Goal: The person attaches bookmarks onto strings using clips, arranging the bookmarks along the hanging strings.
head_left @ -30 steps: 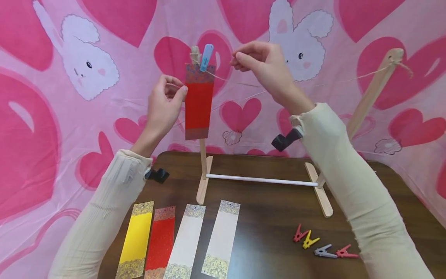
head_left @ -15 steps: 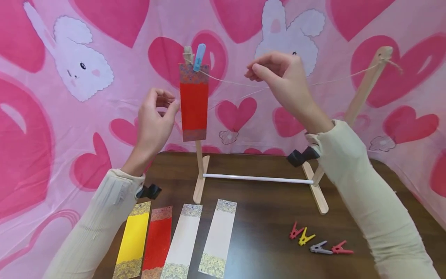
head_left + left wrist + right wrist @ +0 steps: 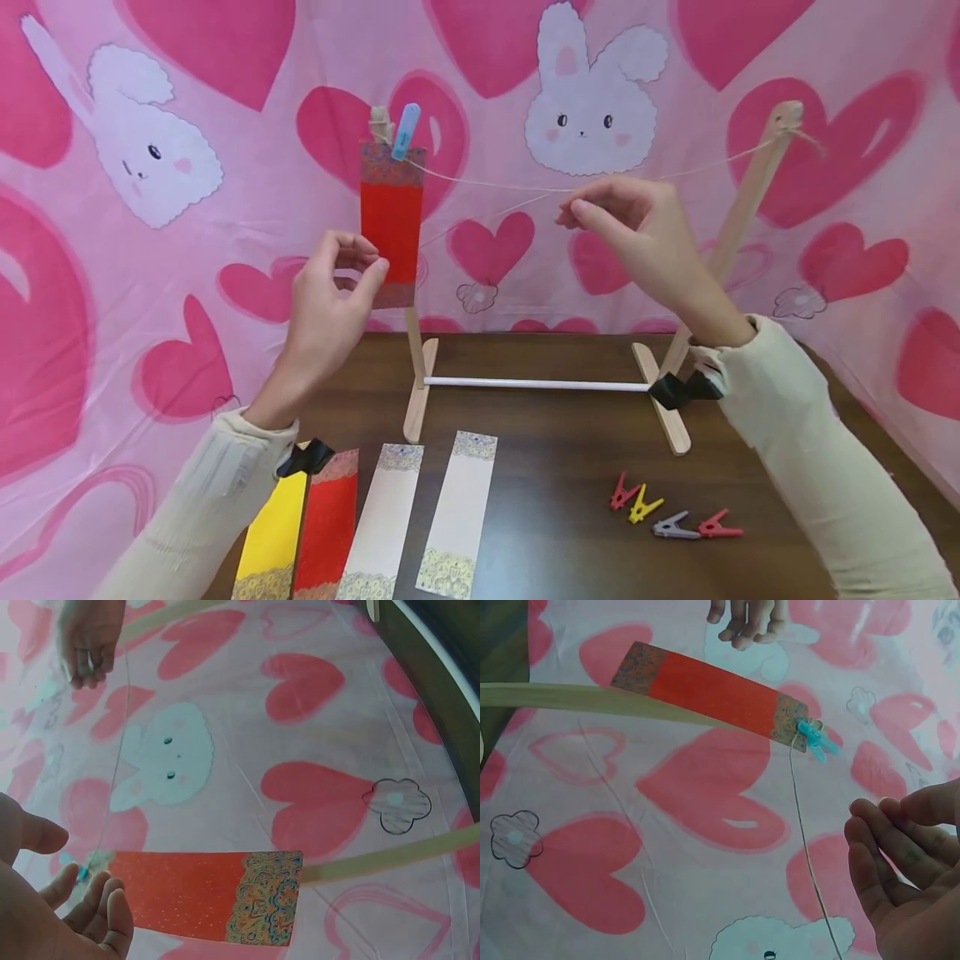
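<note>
A red paper strip (image 3: 392, 225) with patterned ends hangs from a string (image 3: 487, 187) beside the left post of a wooden stand. At its top a light-blue clothespin (image 3: 406, 132) clips it to the string. My left hand (image 3: 322, 304) is in front of the strip's lower left side, fingers loosely bent; the left wrist view shows a gap between thumb and fingers, with nothing held. My right hand (image 3: 648, 237) hovers just below the string near mid-span. Its fingers (image 3: 885, 862) are loosely bent and hold nothing in the right wrist view.
On the dark table (image 3: 555, 467) lie yellow (image 3: 272, 537), red (image 3: 327, 521) and two white (image 3: 459, 508) paper strips. Several small clips, including a yellow clip (image 3: 645, 505), lie at the right. The stand has a white crossbar (image 3: 536, 384) and a right post (image 3: 753, 187).
Both hands have lowered, the right one also moving rightward, away from the clothespin. The left hand's fingertips have come down along the red strip. The view has shifted slightly.
</note>
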Motion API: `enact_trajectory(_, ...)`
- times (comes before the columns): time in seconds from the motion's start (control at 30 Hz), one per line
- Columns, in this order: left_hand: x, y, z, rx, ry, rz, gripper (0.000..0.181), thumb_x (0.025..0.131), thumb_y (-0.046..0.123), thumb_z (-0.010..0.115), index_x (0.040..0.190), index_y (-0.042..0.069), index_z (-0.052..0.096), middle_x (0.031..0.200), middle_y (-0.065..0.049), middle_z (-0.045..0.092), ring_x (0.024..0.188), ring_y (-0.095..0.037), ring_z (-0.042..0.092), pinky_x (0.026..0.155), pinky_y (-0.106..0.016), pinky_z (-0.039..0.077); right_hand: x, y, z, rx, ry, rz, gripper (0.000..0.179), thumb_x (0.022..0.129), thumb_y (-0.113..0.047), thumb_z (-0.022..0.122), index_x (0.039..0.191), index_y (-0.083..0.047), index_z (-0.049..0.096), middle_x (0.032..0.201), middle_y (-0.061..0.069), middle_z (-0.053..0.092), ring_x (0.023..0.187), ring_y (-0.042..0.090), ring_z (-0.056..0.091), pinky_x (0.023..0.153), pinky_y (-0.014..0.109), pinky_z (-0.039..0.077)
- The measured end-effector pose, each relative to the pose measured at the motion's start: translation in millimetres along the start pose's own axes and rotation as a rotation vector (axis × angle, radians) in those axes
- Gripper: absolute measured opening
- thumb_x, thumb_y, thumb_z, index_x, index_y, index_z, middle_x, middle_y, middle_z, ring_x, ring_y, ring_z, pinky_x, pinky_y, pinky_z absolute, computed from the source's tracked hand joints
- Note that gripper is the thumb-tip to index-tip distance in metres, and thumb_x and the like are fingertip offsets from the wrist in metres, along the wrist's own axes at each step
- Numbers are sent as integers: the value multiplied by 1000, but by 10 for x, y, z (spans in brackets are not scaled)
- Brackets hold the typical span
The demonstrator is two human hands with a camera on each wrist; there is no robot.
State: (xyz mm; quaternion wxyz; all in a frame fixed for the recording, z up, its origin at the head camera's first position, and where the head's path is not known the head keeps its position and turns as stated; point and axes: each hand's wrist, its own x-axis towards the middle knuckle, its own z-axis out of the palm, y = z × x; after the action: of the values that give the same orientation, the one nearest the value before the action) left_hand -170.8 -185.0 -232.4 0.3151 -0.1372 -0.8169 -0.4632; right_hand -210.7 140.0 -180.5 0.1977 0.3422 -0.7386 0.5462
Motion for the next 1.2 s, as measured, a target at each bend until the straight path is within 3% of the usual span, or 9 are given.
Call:
enact_trajectory(0.4, -257, 18, 46, 44, -73, -12, 18, 96, 13, 63, 110, 3, 57, 101, -4, 63, 86, -14, 60, 73, -24, 50, -491, 112, -191, -178, -30, 76, 16, 97, -12, 64, 109, -4, 73, 101, 4, 74, 96, 13, 69, 89, 18, 51)
enact_trajectory(0.67, -400, -53, 76, 28, -116, 3, 18, 94, 11, 65, 108, 2, 58, 102, -5, 64, 88, -15, 63, 76, -21, 50, -810, 282, -261, -175, -60, 119, 14, 97, -8, 64, 107, -6, 73, 101, 6, 73, 97, 15, 67, 86, 19, 52)
enact_trajectory(1.03, -663, -221, 185, 71, -190, -63, 21, 92, 10, 69, 109, 6, 58, 101, -3, 65, 86, -12, 62, 71, -20, 51, -1215, 552, -270, -174, -56, 222, 14, 97, -7, 64, 108, -3, 72, 101, 8, 75, 97, 8, 69, 88, 16, 50)
enact_trajectory(1.2, -795, -328, 223, 112, -239, -126, 20, 93, 12, 69, 109, 9, 58, 98, -1, 64, 84, -13, 62, 72, -23, 51, -1391, 630, -293, -192, -42, 254, 13, 97, -11, 65, 106, -7, 73, 99, 4, 75, 96, 9, 69, 84, 16, 51)
